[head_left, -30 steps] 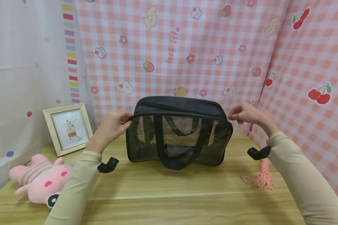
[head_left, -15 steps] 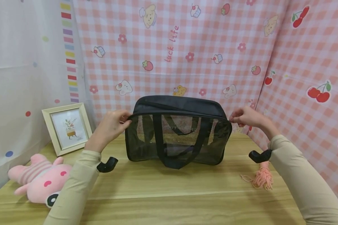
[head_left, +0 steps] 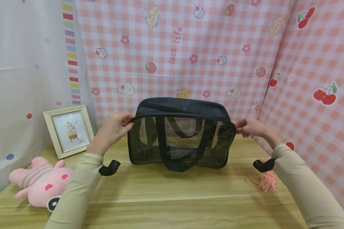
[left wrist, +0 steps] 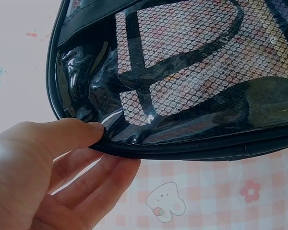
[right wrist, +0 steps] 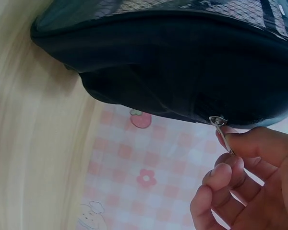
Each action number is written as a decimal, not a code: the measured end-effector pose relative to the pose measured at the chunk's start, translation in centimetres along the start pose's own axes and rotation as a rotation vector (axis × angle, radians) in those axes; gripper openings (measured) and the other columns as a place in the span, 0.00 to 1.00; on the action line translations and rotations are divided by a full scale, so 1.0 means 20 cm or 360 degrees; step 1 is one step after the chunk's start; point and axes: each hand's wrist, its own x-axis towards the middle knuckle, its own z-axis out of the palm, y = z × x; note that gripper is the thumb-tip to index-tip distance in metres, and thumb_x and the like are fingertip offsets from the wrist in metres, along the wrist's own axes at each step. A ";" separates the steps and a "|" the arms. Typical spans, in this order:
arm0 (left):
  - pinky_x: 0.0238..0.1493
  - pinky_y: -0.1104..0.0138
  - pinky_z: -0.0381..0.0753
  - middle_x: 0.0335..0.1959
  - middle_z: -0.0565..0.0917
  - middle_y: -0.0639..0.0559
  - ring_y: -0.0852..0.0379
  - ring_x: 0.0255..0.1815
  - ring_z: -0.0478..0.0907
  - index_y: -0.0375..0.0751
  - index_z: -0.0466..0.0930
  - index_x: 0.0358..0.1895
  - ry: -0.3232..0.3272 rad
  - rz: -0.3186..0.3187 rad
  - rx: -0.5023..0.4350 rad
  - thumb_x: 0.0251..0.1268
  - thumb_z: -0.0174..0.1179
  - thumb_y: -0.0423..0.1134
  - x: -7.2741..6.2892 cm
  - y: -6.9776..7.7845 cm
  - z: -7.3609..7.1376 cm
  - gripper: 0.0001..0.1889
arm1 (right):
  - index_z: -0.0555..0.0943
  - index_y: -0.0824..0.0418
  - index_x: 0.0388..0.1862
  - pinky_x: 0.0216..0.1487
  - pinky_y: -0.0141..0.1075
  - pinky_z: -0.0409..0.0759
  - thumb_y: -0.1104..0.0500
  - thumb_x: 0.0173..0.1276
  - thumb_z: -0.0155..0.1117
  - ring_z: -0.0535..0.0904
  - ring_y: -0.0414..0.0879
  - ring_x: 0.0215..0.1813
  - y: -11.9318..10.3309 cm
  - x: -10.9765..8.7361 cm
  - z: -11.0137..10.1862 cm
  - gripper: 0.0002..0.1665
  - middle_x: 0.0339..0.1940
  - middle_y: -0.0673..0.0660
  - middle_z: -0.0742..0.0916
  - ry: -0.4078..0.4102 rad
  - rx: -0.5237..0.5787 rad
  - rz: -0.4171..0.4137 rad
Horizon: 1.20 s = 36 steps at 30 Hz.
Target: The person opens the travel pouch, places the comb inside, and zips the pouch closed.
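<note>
A black bag (head_left: 180, 140) with see-through front, mesh panel and dark strap handles stands upright on the wooden table. My left hand (head_left: 113, 127) pinches its upper left corner; the left wrist view shows the thumb on the clear panel and the fingers behind the black piping (left wrist: 182, 152). At the bag's right end, my right hand (head_left: 250, 127) pinches a small metal zipper pull (right wrist: 223, 132) between thumb and forefinger. The zipper pull is too small to make out in the head view. Along the top of the bag runs a dark slit (head_left: 169, 108).
A cream picture frame (head_left: 68, 130) leans at the back left. In front of it lies a pink plush toy (head_left: 43, 184), partly behind the left sleeve. A bundle of pink cord (head_left: 266, 183) rests near the right forearm. Checked pink cloth (head_left: 175, 47) hangs behind the table.
My right hand has come down along the bag's right end, from beside the top corner to lower on the side. The left hand keeps its hold, and the bag stays in place.
</note>
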 end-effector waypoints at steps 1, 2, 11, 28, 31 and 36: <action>0.33 0.57 0.83 0.39 0.84 0.38 0.47 0.33 0.83 0.31 0.81 0.43 -0.0005 -0.0009 0.0002 0.60 0.61 0.26 0.00 0.00 0.00 0.09 | 0.79 0.70 0.37 0.24 0.34 0.74 0.65 0.68 0.57 0.71 0.43 0.22 0.00 0.00 0.01 0.07 0.19 0.52 0.76 -0.0008 0.0023 0.0004; 0.33 0.57 0.83 0.39 0.84 0.38 0.47 0.34 0.83 0.31 0.81 0.44 -0.0007 -0.0017 0.0004 0.60 0.61 0.26 0.00 0.00 0.00 0.09 | 0.79 0.70 0.38 0.24 0.34 0.74 0.65 0.68 0.57 0.71 0.43 0.22 0.01 0.00 0.02 0.07 0.19 0.53 0.76 -0.0013 0.0049 0.0010; 0.32 0.58 0.83 0.37 0.84 0.38 0.48 0.32 0.83 0.30 0.82 0.43 0.0022 0.0008 0.0026 0.59 0.62 0.26 0.00 0.00 -0.02 0.09 | 0.76 0.74 0.43 0.26 0.33 0.75 0.67 0.71 0.53 0.72 0.42 0.23 0.07 0.02 0.08 0.09 0.21 0.55 0.76 -0.0033 0.0277 -0.0010; 0.33 0.59 0.83 0.37 0.84 0.40 0.49 0.32 0.83 0.31 0.82 0.42 0.0023 0.0019 -0.0011 0.59 0.62 0.26 0.02 0.00 0.03 0.08 | 0.82 0.60 0.37 0.30 0.32 0.80 0.69 0.70 0.53 0.76 0.40 0.26 0.22 -0.06 0.24 0.11 0.23 0.53 0.80 0.0321 0.0659 -0.0152; 0.33 0.59 0.83 0.37 0.84 0.40 0.49 0.33 0.83 0.31 0.81 0.42 0.0010 -0.0002 -0.0036 0.59 0.62 0.26 0.02 0.00 0.03 0.08 | 0.82 0.60 0.38 0.31 0.31 0.80 0.69 0.70 0.53 0.76 0.39 0.27 0.23 -0.06 0.24 0.10 0.23 0.52 0.81 0.0366 0.0682 -0.0144; 0.33 0.58 0.83 0.36 0.84 0.41 0.50 0.33 0.83 0.32 0.82 0.41 0.0014 -0.0009 -0.0050 0.59 0.62 0.26 0.00 0.00 0.03 0.07 | 0.76 0.77 0.48 0.30 0.32 0.80 0.67 0.72 0.52 0.76 0.40 0.27 0.22 -0.04 0.25 0.13 0.25 0.50 0.82 0.0446 0.0553 -0.0147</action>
